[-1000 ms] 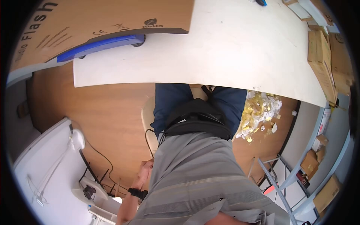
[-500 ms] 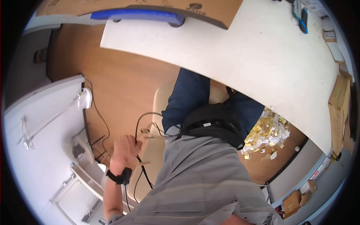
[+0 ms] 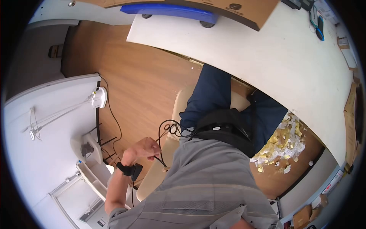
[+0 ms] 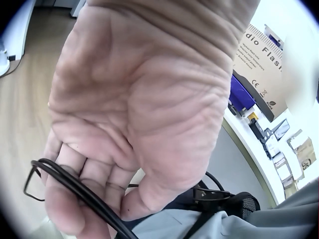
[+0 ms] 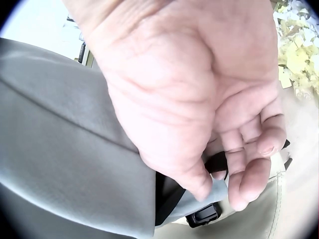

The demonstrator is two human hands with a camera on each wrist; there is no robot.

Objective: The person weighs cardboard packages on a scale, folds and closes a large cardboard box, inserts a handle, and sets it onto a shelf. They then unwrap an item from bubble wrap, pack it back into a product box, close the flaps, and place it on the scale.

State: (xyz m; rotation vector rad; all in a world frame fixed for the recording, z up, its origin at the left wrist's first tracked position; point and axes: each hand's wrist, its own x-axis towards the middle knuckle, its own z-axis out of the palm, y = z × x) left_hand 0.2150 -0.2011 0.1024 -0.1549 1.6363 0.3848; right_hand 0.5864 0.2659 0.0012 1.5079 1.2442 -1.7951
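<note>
At eight o'clock in the head view, the left hand (image 3: 142, 149) curls round black cables (image 4: 88, 195). The right hand (image 5: 199, 89), fingers bent, holds a black strap (image 5: 217, 162).

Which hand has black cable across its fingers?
The left hand: black cable runs across the palm side of its curled fingers. The right hand has a black strap at its fingers instead.

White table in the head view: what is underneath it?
The person's legs reach under the white table. Yellow and white scraps lie on the floor by its edge. Anything deeper underneath is covered by its top.
</note>
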